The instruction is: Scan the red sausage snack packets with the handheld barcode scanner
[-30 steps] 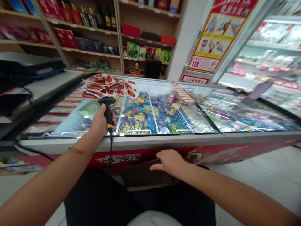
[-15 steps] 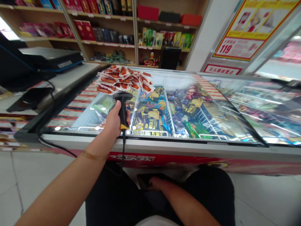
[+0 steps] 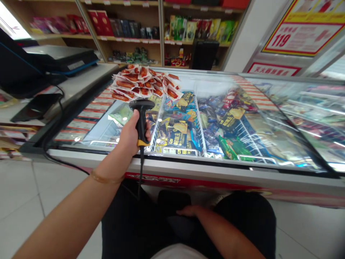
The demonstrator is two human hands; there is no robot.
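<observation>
In my left hand (image 3: 132,133) is a black barcode scanner (image 3: 141,122) with a yellow-trimmed handle end, held upright with my fingers wrapped around the grip. Its head is just in front of a pile of wrapped sausages (image 3: 145,84) on the freezer's glass lid. A cable hangs down from the handle. My right hand (image 3: 190,211) rests low over my lap, fingers stretched out to the left, with nothing visible in it. A dark, rounded object (image 3: 174,199) lies beyond it, too dim to name.
Beneath the glass lid of the chest freezer (image 3: 188,169), wire baskets hold packaged frozen goods (image 3: 175,129). A counter at left carries a dark phone-like slab (image 3: 39,107) and a flat scale-like device (image 3: 64,61). Shelves (image 3: 134,39) of boxes and bags stand behind.
The view has tilted down and shifted slightly left. My left hand still holds the scanner by the sausages. My right hand has moved a little right, its fingers showing more clearly.
</observation>
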